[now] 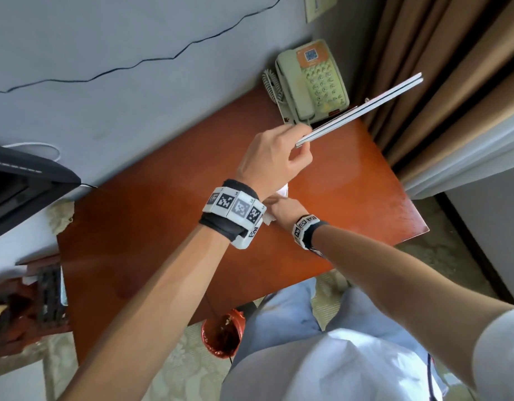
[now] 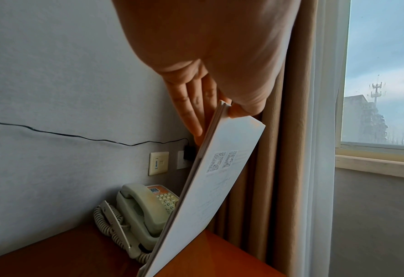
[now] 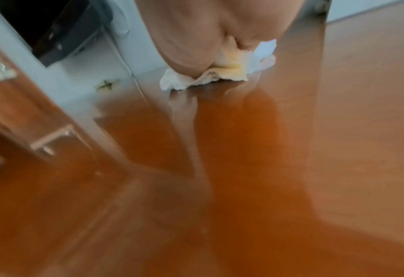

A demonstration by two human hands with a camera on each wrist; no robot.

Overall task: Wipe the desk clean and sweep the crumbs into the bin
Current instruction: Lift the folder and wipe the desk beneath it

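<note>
The left hand (image 1: 271, 157) pinches the corner of a thin white booklet (image 1: 363, 107), thumb on one face and fingers (image 2: 186, 110) flat behind, holding it raised above the desk (image 1: 163, 227) near the phone (image 1: 311, 82). The right hand (image 1: 287, 211) presses a crumpled white tissue (image 3: 220, 75) down on the desk, fingers hidden, arm crossing under the left wrist. A red bin (image 1: 222, 332) stands on the floor below the desk's near edge.
</note>
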